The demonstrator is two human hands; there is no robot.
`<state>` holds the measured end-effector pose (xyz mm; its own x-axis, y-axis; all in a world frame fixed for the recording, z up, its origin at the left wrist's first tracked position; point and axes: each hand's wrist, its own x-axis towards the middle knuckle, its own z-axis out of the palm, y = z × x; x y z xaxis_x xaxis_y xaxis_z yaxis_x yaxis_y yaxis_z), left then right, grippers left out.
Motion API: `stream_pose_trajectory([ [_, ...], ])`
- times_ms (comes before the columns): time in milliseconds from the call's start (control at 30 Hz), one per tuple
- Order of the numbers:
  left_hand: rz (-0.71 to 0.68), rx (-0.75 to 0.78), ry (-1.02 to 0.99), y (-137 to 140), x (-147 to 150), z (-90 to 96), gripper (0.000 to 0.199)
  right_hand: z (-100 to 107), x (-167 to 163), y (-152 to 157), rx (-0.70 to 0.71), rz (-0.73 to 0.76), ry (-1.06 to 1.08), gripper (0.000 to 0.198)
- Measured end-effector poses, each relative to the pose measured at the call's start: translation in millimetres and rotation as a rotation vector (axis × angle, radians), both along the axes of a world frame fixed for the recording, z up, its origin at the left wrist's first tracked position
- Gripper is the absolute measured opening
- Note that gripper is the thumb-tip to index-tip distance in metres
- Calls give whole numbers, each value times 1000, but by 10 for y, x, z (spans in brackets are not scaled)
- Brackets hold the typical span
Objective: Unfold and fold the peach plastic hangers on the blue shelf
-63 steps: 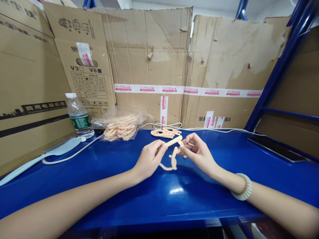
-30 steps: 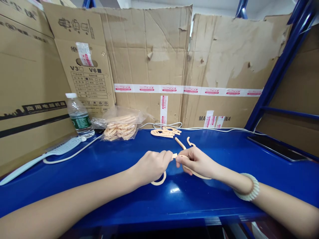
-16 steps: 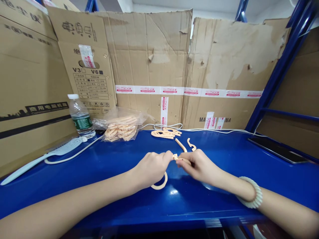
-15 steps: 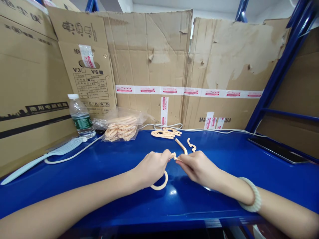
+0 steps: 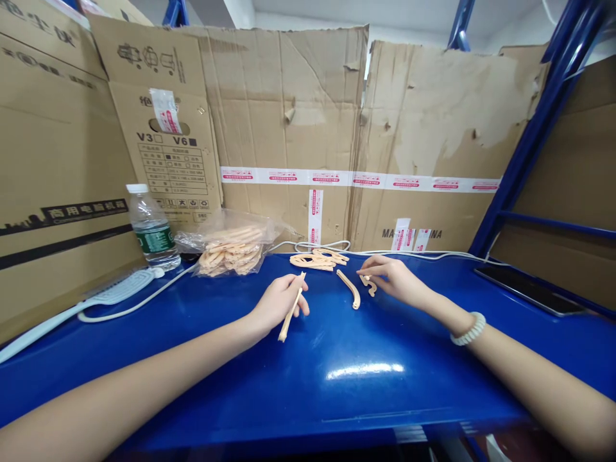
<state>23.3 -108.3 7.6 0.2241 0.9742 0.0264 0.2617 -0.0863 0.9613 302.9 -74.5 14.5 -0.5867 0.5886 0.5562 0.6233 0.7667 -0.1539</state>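
My left hand (image 5: 282, 301) is closed around a long, pale peach strip (image 5: 290, 316), which slants down below the fingers and pokes out a little above them. Farther right, my right hand (image 5: 397, 279) reaches over a small curled peach piece (image 5: 372, 289) on the table. Its fingertips are bent around a small peach bit (image 5: 368, 278), partly hidden by the fingers. Between the hands, a curved peach strip (image 5: 349, 289) lies on the blue table (image 5: 269, 391). Behind it rests a small pile of flat peach loops (image 5: 317, 260).
A clear plastic bag (image 5: 235, 247) of peach strips lies at the back left, beside a water bottle (image 5: 154, 228). A pale blue hairbrush (image 5: 108, 289) and white cable (image 5: 139, 312) are at the left. A dark phone (image 5: 527, 289) lies right. Cardboard sheets (image 5: 289, 115) stand behind.
My hands have come apart. The left has moved back left with the strip, whose hanging ring shape is now a straight length. The right has moved forward to the curled piece.
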Motion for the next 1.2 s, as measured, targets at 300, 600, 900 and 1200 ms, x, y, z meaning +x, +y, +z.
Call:
stream_pose_trajectory([
  [300,64,-228,-299,-156,42,23,24,-77,14,41,-102,-62,-192,49],
  [600,159,-102,-350,-216,94,27,15,90,-512,-612,154,304,-58,25],
  [900,114,41,-319,-165,81,-71,19,-32,-576,-600,234,283,-296,20],
  [1200,-248,1015,559,-279,20,-84,8,-116,-592,-617,173,196,-161,28],
])
